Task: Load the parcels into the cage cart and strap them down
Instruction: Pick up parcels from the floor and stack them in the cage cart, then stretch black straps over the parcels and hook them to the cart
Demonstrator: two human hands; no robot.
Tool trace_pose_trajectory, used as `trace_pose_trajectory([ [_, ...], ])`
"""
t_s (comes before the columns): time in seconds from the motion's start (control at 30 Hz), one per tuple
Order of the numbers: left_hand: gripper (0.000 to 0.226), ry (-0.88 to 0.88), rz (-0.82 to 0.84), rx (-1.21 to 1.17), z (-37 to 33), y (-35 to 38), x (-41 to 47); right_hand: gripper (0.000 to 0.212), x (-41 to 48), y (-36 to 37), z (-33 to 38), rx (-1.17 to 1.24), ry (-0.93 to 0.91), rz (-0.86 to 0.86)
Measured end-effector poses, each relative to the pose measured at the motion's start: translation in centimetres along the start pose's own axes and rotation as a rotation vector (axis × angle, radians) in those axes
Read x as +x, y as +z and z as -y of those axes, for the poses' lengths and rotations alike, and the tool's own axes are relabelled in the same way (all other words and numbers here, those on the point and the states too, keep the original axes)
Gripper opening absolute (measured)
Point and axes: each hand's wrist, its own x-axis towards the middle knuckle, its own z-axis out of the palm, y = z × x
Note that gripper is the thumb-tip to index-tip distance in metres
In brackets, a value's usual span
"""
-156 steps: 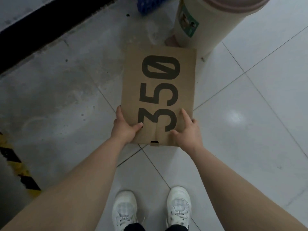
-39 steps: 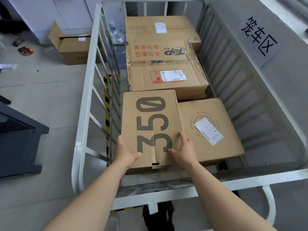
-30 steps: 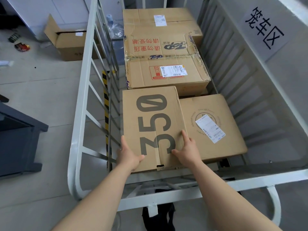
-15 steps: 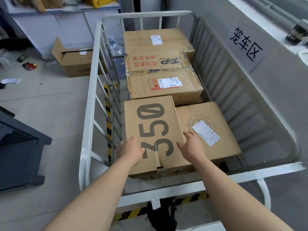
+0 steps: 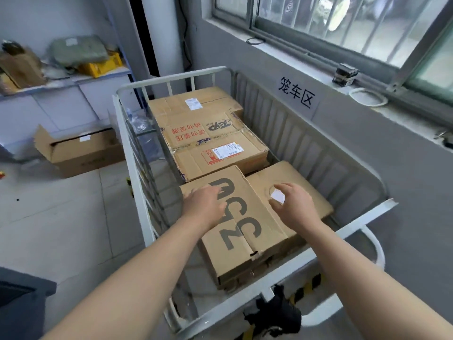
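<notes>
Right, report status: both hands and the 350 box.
Left hand open, over 350 box. Right hand open, over labelled box beside it. 350 box down in cage cart; no strap visible.

Brown cardboard box (image 5: 245,224) printed with dark grey "350", white-painted cage cart (image 5: 171,77), grey wall (image 5: 392,182).

Wall sign (image 5: 297,95) (black characters), window (image 5: 343,23)

Matt cardboard parcels (image 5: 210,143); painted-metal cage cart (image 5: 306,143)
</notes>
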Motion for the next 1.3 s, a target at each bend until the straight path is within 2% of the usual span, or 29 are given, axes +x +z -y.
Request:
trace_pose_trajectory([
  [0.2, 0.047, 0.292, 0.044, -0.034, -0.1, -2.6, -3.1, 0.046, -7.8, -1.5, 0.8, 0.039, 0.244, -0.085],
  [0.33, 0.045, 0.445, 0.185, -0.061, -1.0, -1.0, -5.5, 0.046, -13.8, -1.3, -0.2, 0.103, 0.403, -0.087],
  [0.57, 0.037, 0.582, 0.399, 0.024, -4.0, 4.4, -10.0, 0.045, -21.5, 0.4, -2.8, 0.149, 0.611, -0.045],
  [0.73, 0.046, 0.629, 0.551, 0.079, -6.4, 8.6, -11.8, 0.044, -24.6, 2.0, -4.2, 0.238, 0.696, -0.029],
  [0.83, 0.051, 0.627, 0.591, 0.125, -7.3, 10.8, -12.2, 0.043, -25.7, 2.4, -5.2, 0.279, 0.734, -0.032],
  [1.03, 0.046, 0.591, 0.588, 0.195, -8.0, 13.0, -12.0, 0.042, -27.0, 2.5, -6.8, 0.318, 0.758, -0.028],
  [1.1, 0.042, 0.514, 0.571, 0.1, -8.0, 13.5, -11.8, 0.041, -27.1, 2.4, -7.1, 0.324, 0.756, -0.03],
  [1.23, 0.015, 0.328, 0.524, -0.277, -8.4, 13.6, -11.7, 0.04, -27.0, 2.3, -7.5, 0.351, 0.739, -0.051],
  [1.3, 0.01, 0.289, 0.482, -0.422, -9.0, 12.5, -11.6, 0.04, -26.6, 2.1, -7.6, 0.37, 0.72, -0.062],
])
